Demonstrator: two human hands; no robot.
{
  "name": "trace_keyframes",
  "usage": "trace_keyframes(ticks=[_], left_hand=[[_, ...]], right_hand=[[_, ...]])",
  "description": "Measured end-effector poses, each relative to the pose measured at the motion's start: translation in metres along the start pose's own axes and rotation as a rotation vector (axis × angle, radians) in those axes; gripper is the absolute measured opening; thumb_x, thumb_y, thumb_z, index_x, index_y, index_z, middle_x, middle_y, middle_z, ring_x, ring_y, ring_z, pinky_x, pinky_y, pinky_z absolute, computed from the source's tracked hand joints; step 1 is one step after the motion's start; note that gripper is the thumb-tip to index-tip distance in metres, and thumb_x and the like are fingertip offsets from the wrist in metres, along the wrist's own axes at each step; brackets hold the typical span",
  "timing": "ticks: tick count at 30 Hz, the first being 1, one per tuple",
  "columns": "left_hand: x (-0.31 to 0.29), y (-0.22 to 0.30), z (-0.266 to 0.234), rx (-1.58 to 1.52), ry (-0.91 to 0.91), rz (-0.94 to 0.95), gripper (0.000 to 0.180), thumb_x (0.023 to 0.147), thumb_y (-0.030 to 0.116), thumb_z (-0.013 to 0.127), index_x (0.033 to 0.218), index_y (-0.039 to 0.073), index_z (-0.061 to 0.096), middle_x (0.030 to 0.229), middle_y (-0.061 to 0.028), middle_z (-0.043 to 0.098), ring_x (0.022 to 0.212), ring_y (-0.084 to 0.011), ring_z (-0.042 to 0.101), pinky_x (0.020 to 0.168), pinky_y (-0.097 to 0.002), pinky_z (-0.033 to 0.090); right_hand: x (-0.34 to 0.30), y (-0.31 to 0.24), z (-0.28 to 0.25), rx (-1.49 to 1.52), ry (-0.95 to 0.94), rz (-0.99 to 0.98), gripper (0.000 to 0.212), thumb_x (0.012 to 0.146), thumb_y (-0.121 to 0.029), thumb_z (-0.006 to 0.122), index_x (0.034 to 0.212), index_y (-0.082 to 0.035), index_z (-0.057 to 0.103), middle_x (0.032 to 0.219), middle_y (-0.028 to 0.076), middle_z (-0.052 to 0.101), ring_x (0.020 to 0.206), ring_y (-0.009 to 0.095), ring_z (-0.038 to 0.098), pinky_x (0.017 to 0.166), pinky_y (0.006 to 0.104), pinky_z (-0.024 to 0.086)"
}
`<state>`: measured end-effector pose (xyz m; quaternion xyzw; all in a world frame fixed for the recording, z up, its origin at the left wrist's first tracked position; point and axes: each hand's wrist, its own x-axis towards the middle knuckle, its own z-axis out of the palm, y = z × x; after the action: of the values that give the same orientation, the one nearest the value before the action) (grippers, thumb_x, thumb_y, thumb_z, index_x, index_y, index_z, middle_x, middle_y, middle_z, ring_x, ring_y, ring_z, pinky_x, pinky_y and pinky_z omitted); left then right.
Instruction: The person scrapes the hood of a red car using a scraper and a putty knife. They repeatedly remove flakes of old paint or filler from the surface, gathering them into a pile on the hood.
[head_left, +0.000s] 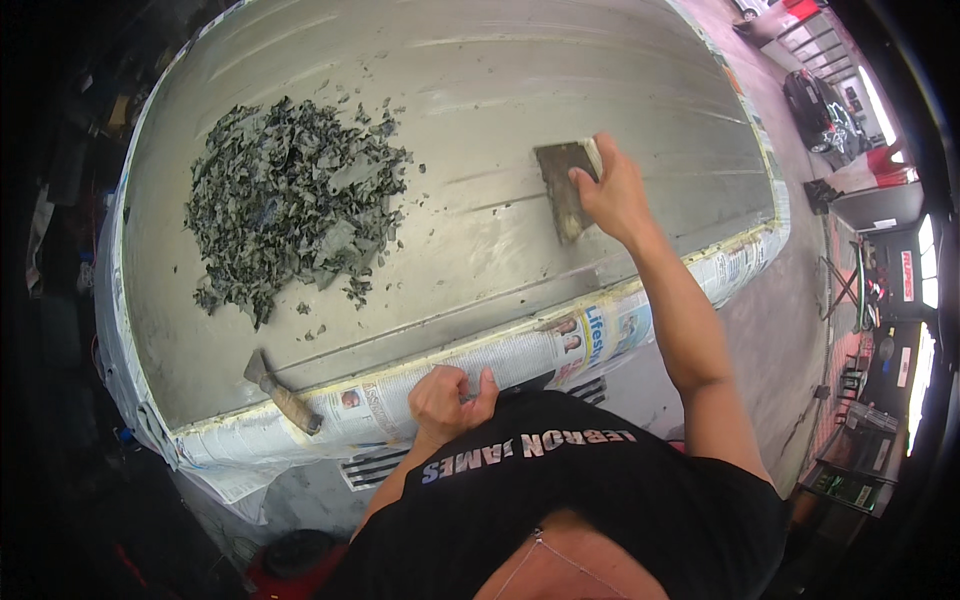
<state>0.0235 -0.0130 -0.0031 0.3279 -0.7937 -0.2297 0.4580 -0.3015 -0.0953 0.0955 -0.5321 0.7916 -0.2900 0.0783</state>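
My right hand grips a flat, dark rectangular block with a pale worn edge, against the right part of a broad grey metal panel. Its thumb presses on the block's face, and the fingers behind are mostly hidden. Down at the panel's near edge, my left hand is curled into a loose fist with the thumb up, beside the newspaper; nothing shows inside it. A scraper with a wrapped handle lies across the near left edge. Left of centre sits a large heap of grey-black paint flakes.
Taped newspaper covers the panel's near side, and plastic sheeting hangs at the left. A dark car stands at far right on the workshop floor. Shelving and equipment line the right side.
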Motion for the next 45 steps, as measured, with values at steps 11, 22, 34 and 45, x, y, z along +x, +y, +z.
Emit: trace_keyframes(ticks=[11,22,34,45], left_hand=[[0.005,0.003,0.001,-0.006,0.005,-0.011,0.033,0.074,0.013,0.082,0.077,0.009,0.05,0.056,-0.0017,0.043,0.043,-0.02,0.046,0.041,-0.032,0.036],[0.004,0.002,0.0,-0.044,0.015,-0.005,0.034,0.073,0.014,0.083,0.078,0.009,0.05,0.055,-0.0016,0.042,0.043,-0.0203,0.046,0.041,-0.0319,0.036],[0.003,-0.001,-0.001,-0.047,0.02,0.0,0.035,0.071,0.013,0.082,0.079,0.008,0.048,0.054,-0.0003,0.04,0.04,-0.0174,0.041,0.038,-0.0301,0.032],[0.005,-0.001,-0.002,-0.037,0.012,0.015,0.035,0.072,0.013,0.082,0.08,0.009,0.048,0.055,-0.0004,0.041,0.04,-0.017,0.041,0.039,-0.03,0.032]], right_hand=[[0.002,0.013,0.03,0.023,0.027,0.015,0.038,0.087,-0.011,0.071,0.12,0.003,0.057,0.096,0.023,0.07,0.088,0.035,0.068,0.082,0.037,0.051],[-0.006,0.053,0.004,0.144,0.038,0.094,0.044,0.085,-0.013,0.073,0.122,0.003,0.058,0.105,0.029,0.07,0.1,0.042,0.069,0.089,0.0431,0.052],[-0.016,0.049,0.005,0.142,-0.059,0.08,0.033,0.089,-0.005,0.071,0.117,0.003,0.057,0.092,0.013,0.07,0.079,0.015,0.061,0.072,0.031,0.05],[-0.01,0.002,0.009,0.05,-0.036,0.005,0.032,0.085,-0.011,0.073,0.105,0.001,0.051,0.074,0.024,0.062,0.063,0.038,0.06,0.063,0.0439,0.047]])
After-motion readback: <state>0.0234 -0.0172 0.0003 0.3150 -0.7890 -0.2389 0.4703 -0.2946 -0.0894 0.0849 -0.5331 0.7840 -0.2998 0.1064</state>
